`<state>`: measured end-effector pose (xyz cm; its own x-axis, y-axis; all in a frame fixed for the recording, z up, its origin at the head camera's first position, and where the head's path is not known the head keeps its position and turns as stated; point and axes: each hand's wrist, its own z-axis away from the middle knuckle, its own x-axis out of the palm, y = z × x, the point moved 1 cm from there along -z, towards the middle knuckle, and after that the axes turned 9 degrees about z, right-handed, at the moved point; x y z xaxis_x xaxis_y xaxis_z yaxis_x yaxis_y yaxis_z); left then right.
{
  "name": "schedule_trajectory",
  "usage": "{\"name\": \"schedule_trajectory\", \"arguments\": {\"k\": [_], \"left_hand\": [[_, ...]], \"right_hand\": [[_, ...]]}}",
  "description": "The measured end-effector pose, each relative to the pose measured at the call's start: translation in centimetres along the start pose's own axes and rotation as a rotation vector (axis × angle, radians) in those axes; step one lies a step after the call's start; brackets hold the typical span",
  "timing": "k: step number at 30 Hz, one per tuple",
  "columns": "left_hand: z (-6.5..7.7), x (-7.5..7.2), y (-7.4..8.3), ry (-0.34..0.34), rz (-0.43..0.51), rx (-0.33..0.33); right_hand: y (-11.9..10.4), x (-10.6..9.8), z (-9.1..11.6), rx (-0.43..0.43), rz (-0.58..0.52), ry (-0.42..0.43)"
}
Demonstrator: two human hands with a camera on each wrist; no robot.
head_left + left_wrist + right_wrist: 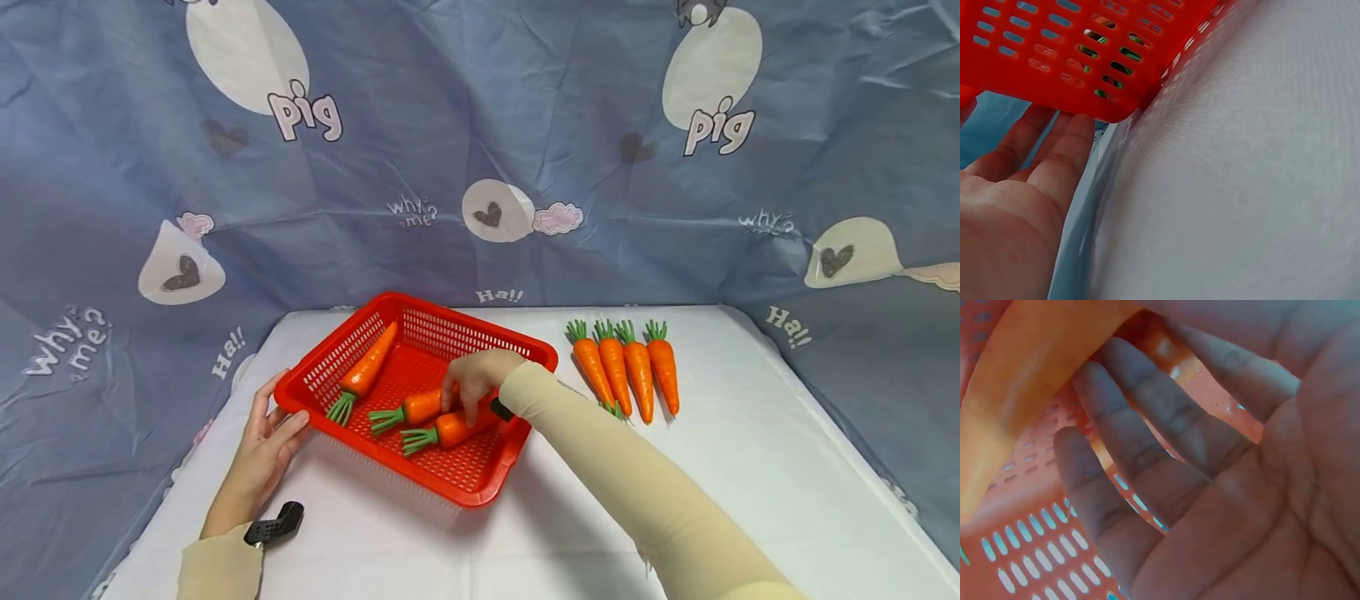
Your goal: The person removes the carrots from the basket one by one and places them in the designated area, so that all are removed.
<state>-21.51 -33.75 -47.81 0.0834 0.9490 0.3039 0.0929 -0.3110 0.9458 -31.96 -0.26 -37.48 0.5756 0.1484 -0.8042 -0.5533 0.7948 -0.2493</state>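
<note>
A red plastic basket (420, 463) with slotted walls sits at an angle on the white table. My left hand (262, 450) grips its near left corner, thumb over the rim and fingers against the outside of the wall (1041, 69). Inside the basket, my right hand (480, 379) reaches down with thumb and fingers about the front carrot (453, 429), whose green top points left. This carrot (1029, 369) crosses the upper left of the right wrist view, at the fingertips. Close behind it lies a second carrot (422, 407), partly hidden by the hand. A third carrot (371, 367) leans along the left side.
Several carrots (637, 379) lie in a row on the white table (757, 433), right of the basket. Another green carrot top (613, 409) shows below the row, mostly hidden by the right sleeve (637, 492). A blue printed cloth (420, 125) hangs behind the table.
</note>
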Motion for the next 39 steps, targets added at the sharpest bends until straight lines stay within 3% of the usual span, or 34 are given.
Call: {"name": "schedule_trajectory", "arguments": {"k": [5,25,39], "left_hand": [[0.0,0.0,-0.1,-0.008,-0.002,0.017],[0.0,-0.1,0.0,0.013,-0.030,-0.001],[0.1,-0.2,0.2,0.021,-0.037,-0.010]], "right_hand": [[-0.1,0.3,-0.1,0.022,0.012,-0.006],[-0.8,0.9,-0.3,-0.020,-0.003,-0.023],[-0.8,0.6,0.0,-0.047,0.105,0.018]]}}
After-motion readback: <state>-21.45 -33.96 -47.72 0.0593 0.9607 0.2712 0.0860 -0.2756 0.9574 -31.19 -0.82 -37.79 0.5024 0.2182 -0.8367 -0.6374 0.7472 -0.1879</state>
